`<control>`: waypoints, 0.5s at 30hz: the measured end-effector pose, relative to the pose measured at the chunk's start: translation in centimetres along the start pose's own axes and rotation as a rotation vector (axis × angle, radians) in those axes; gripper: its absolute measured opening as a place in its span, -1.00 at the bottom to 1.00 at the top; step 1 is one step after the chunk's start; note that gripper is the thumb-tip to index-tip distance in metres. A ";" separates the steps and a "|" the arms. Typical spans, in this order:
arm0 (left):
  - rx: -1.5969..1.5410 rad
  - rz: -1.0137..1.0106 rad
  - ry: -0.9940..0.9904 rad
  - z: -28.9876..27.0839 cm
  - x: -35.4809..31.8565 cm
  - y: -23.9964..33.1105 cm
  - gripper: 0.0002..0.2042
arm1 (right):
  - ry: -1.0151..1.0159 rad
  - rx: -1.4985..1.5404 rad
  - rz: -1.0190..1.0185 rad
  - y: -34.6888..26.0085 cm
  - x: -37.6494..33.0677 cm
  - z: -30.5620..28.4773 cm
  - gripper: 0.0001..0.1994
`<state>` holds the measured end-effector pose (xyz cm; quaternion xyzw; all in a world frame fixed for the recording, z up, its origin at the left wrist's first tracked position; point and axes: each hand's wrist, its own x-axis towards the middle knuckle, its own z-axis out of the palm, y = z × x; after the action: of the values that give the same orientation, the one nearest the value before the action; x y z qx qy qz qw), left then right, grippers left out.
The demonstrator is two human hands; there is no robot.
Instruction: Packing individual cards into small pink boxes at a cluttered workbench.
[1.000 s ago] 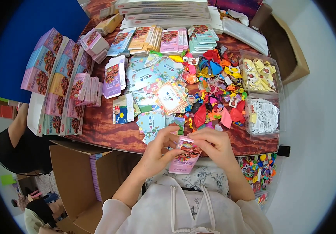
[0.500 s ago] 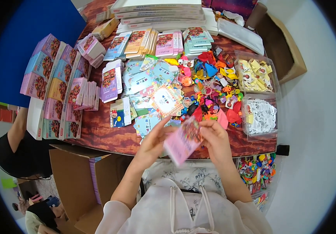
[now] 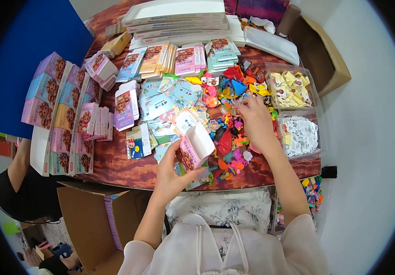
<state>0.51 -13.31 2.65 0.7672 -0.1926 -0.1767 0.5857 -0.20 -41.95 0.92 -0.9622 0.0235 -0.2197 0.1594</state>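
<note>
Fingers of the left hand, in the head view, grip an open-topped pink cardboard box with white interior, tilted above scattered pale-blue printed cards. Fingers of the right hand bend into small multicoloured plastic toys; whether they grip one cannot be told.

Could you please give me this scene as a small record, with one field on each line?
Left hand: holds a pink box, its open end showing
Right hand: at a heap of colourful toys
Middle: mostly blue cards, spread out
Right side: yellow pieces and, nearer, white pieces
Left side: rows of printed boxes
Far side: stacked white trays
</note>
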 end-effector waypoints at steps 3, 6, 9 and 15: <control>0.024 -0.015 0.035 -0.8 0.0 -0.2 -0.20 | -0.052 0.127 0.024 1.6 0.2 -0.9 -0.87; 0.046 -0.061 0.022 -1.4 0.1 -0.3 -0.20 | -0.067 0.795 0.399 3.0 0.6 -2.5 -0.89; 0.042 -0.076 0.014 -1.4 0.0 -0.5 -0.21 | 0.009 1.122 0.611 2.9 1.5 -2.8 -0.88; 0.021 -0.054 -0.012 -1.1 0.7 -0.3 -0.20 | -0.261 1.618 0.657 1.2 3.8 -0.2 -0.95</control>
<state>1.67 -12.69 2.58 0.7771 -0.1772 -0.1950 0.5716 3.18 -43.62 2.27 -0.5165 0.1179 -0.0005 0.8481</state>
